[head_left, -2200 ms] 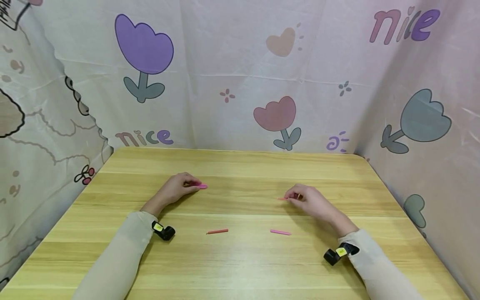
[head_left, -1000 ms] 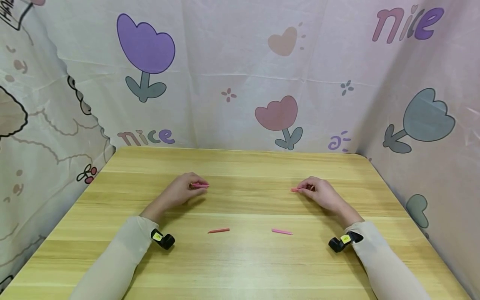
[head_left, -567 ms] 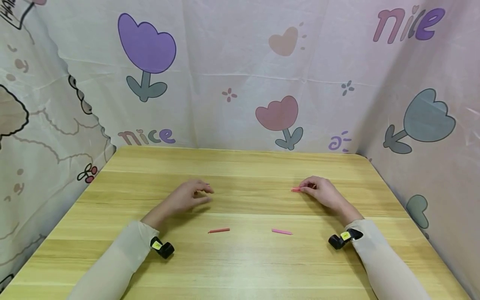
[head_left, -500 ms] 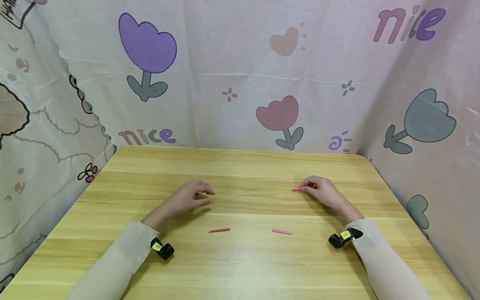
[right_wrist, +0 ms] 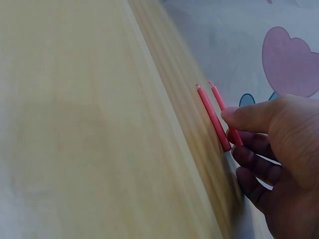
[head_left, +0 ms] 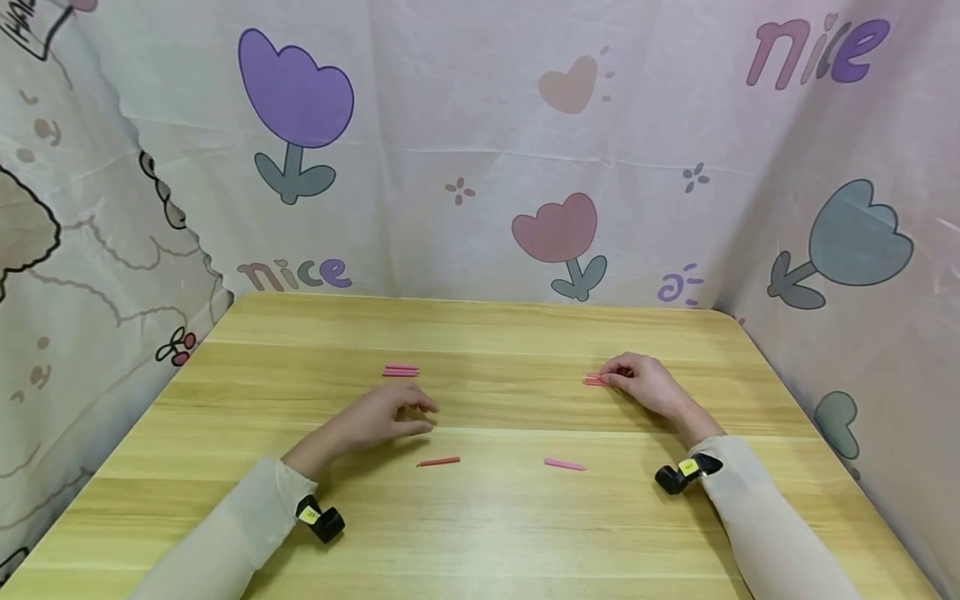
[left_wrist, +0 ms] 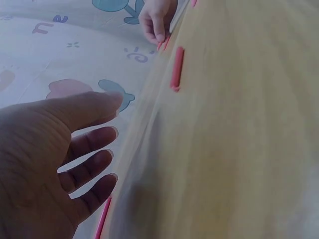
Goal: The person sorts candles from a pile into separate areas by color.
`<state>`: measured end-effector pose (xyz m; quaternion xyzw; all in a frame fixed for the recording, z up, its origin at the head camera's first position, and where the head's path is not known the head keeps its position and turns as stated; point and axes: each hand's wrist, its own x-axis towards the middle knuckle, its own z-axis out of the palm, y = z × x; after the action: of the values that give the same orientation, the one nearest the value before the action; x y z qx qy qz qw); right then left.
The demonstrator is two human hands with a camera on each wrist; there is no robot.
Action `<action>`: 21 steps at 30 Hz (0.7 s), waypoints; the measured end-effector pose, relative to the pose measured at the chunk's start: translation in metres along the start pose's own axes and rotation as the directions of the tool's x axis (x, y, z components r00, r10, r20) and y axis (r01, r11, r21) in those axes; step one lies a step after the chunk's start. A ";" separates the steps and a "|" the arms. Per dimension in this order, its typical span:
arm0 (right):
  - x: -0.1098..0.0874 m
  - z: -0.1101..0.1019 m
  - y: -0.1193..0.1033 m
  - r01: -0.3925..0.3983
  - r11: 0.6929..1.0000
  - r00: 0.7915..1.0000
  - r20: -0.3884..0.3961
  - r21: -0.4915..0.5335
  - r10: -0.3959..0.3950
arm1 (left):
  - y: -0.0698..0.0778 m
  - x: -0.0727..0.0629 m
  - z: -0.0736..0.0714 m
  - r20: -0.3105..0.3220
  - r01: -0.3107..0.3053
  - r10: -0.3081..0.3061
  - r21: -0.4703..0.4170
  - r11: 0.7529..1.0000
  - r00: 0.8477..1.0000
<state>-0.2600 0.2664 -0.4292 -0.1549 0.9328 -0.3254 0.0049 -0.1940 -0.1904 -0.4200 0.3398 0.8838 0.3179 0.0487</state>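
Note:
My left hand [head_left: 384, 417] hovers with loosely spread fingers and nothing in them, between a row of pink candles [head_left: 402, 373] behind it and a lone red candle [head_left: 438, 461] in front. In the left wrist view that red candle [left_wrist: 177, 67] lies beyond the fingertips. At the right, the thumb and fingers of my right hand [head_left: 647, 382] pinch a thin red candle [right_wrist: 218, 98], wick end outward. Alongside it, nearly parallel, rests another red candle [right_wrist: 213, 118]. My fingers cover the rear end of the pinched one.
A single pink candle [head_left: 565, 464] lies on the wooden table [head_left: 495, 533] at front centre. A printed cloth [head_left: 420, 100] hangs behind the table and along both sides.
My left hand has let go of the pink candles and drawn toward the table's front. The right hand has carried its red candle rightward and back, beside the other red one.

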 end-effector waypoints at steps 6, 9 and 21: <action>0.001 0.001 0.003 0.007 1.000 1.000 0.000 0.000 -0.007 | 0.004 -0.006 0.007 0.015 -0.033 0.033 -0.001 0.999 0.999; 0.000 0.002 0.004 0.022 1.000 1.000 -0.002 0.002 -0.022 | 0.005 -0.010 0.011 0.028 -0.047 0.047 -0.010 0.999 0.999; -0.001 0.004 0.006 0.013 1.000 1.000 -0.022 0.022 -0.012 | 0.012 -0.017 0.022 0.062 -0.009 0.009 -0.002 1.000 0.998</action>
<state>-0.2599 0.2687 -0.4364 -0.1571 0.9282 -0.3373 -0.0058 -0.1671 -0.1829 -0.4319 0.3535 0.8800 0.3084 0.0749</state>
